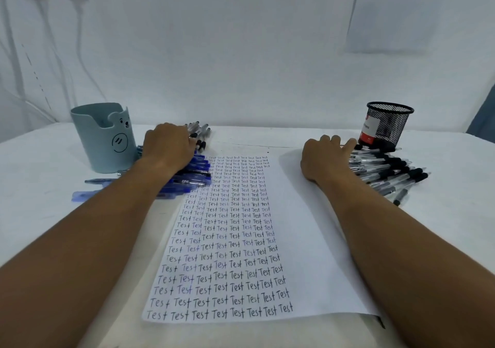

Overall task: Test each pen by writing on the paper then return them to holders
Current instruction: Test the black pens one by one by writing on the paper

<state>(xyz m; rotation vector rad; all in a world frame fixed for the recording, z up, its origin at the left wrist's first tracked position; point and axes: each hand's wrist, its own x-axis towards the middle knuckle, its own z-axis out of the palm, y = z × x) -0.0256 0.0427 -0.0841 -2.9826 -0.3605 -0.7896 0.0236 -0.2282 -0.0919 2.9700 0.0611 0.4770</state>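
Pale-blue bear-face holder [103, 136], black mesh holder [388, 122], blue pens [192, 176], white paper [294, 227].

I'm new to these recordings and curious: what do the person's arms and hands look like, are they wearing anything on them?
Both arms are bare as far as the picture shows: no sleeves in view on either forearm. The left hand and right hand wear no gloves, and I see no watch, bracelet or ring on the parts that show. No cables or markings are attached to them.
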